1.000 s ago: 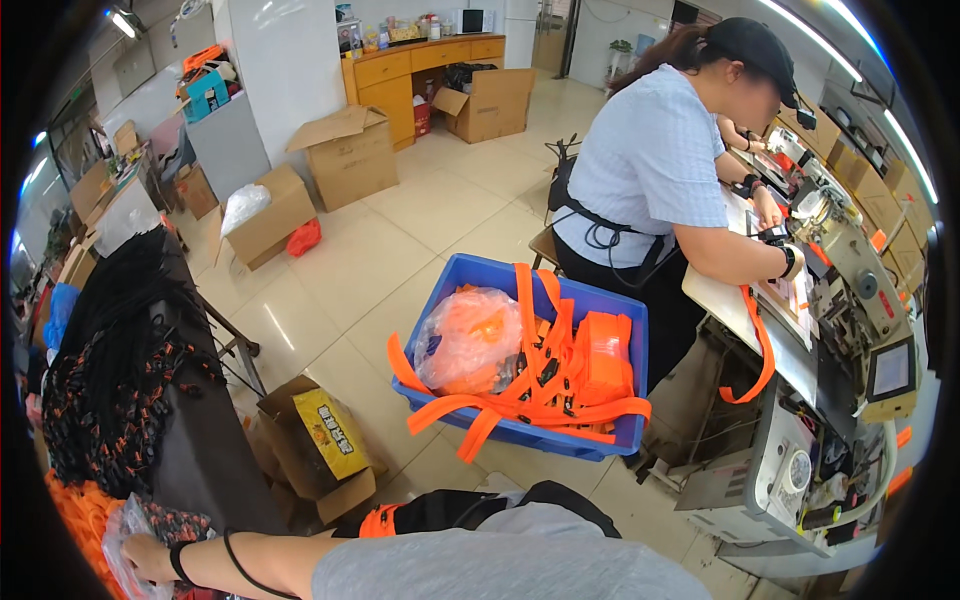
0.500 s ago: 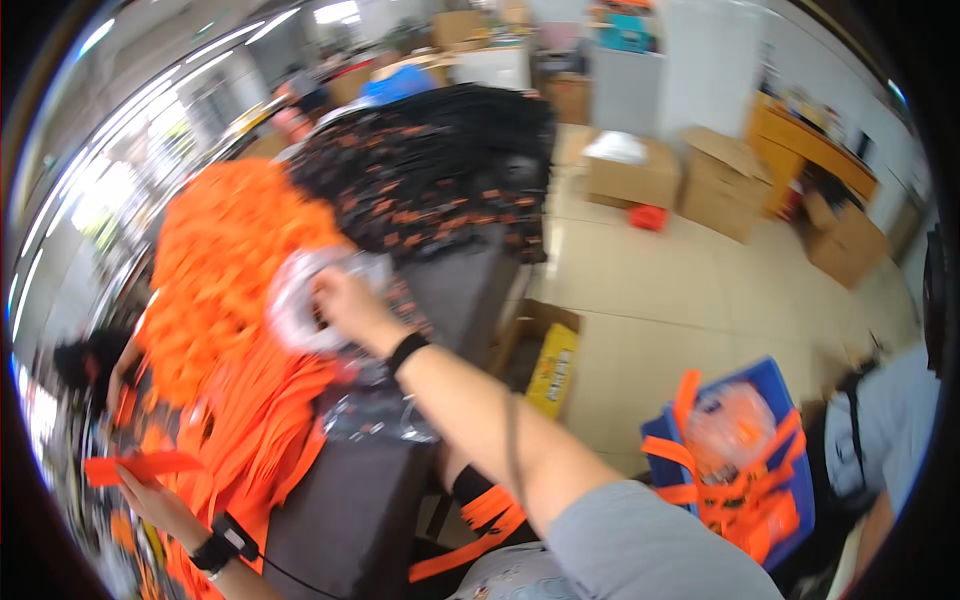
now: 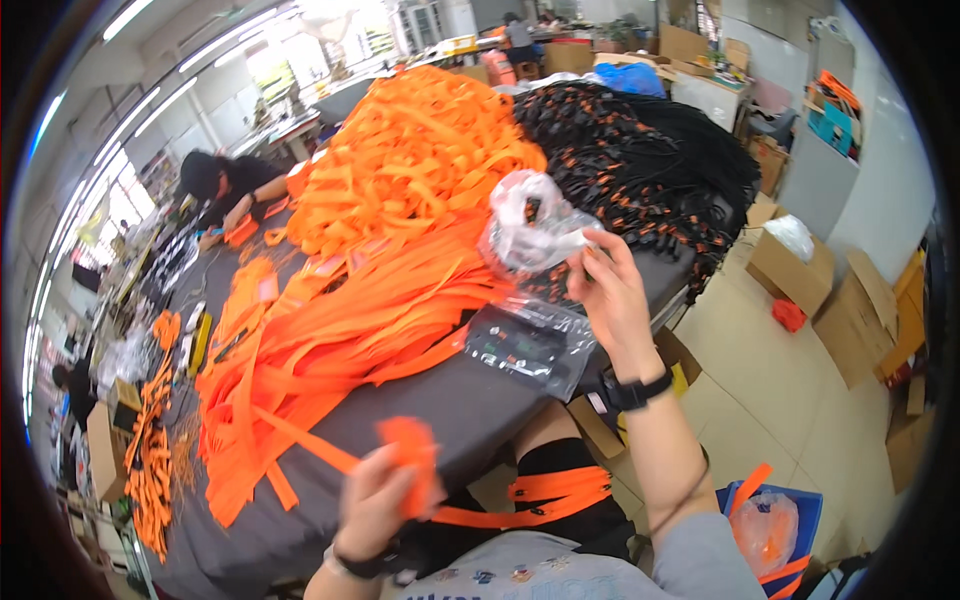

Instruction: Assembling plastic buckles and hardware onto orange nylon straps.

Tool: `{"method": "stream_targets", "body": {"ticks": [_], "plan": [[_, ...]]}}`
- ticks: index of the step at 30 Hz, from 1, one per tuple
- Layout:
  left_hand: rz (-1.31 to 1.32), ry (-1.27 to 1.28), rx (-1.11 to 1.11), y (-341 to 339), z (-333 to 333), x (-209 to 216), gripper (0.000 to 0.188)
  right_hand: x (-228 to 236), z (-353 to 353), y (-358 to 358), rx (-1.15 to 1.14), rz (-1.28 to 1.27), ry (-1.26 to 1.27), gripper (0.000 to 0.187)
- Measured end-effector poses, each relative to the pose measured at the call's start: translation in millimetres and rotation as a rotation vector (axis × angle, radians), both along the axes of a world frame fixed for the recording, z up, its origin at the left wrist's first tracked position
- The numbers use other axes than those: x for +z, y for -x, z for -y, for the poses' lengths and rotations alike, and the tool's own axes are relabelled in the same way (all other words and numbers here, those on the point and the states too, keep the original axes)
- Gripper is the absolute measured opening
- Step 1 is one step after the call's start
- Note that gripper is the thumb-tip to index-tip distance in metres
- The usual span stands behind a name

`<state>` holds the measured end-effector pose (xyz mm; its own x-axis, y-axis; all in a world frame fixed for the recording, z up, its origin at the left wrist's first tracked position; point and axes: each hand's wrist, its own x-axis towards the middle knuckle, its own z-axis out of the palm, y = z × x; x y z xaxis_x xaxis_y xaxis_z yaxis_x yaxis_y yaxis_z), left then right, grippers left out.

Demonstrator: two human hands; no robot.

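Note:
My left hand (image 3: 372, 505), low in front of me, is closed around an orange webbing strap (image 3: 408, 455), partly blurred. My right hand (image 3: 612, 295) is raised with its fingers pinched together beside a crumpled clear plastic bag (image 3: 525, 225). What its fingertips hold, if anything, is too small to tell. Below the bag lies a flat clear bag (image 3: 530, 345) with small dark pieces in it. Long orange straps (image 3: 350, 325) are spread over the dark-covered table (image 3: 330, 500) to the left. Another orange strap (image 3: 560, 490) lies across my lap.
Behind stand a heap of looped orange straps (image 3: 410, 145) and a pile of black straps (image 3: 640, 160). A co-worker (image 3: 225, 190) bends over orange pieces at far left. A blue bin (image 3: 810, 500) holds orange straps at lower right; cardboard boxes (image 3: 860, 320) stand on the floor.
The view has swung left. My right hand has come out of the clear bag to its right side. The orange strap in my left hand has moved in from the far left toward my body.

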<state>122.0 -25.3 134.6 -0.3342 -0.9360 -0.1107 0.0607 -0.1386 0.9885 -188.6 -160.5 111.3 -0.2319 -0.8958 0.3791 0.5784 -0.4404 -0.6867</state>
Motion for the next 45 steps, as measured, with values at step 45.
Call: {"method": "stream_targets", "body": {"ticks": [45], "plan": [[-0.014,0.195,-0.012,61.5,20.4,-95.6,0.039,-75.5,-131.8,-91.3,0.144,-0.549,-0.348,0.009]]}}
